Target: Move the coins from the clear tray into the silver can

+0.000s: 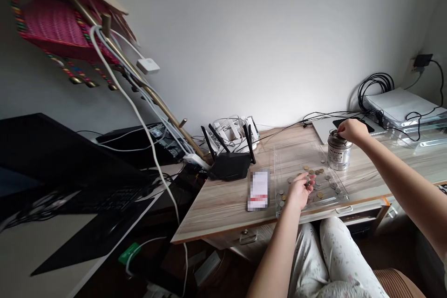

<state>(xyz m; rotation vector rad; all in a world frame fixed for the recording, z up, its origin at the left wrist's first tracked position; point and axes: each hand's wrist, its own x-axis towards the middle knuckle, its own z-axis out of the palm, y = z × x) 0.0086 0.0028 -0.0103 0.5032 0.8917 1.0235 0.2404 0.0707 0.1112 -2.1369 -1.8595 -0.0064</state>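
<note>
A clear plastic tray (289, 158) lies on the wood-grain desk (216, 214), with several silver and gold coins (320, 194) spread in it. Over the coins, my left hand (301, 189) is palm up with its fingers curled around a coin or coins. A metal tin (338, 154) with a printed label stands at the tray's right side. My right hand (351, 130) is at the top of the tin, fingers bent down at its opening; whatever they hold is hidden.
Left of the tray lies a phone (259, 190). Behind it stands a black router (230, 165) with upright antennas. A laptop (323, 129), coiled black cables (376, 84) and a white box (405, 104) are at the back right. White cables hang from a slanted pole (153, 98).
</note>
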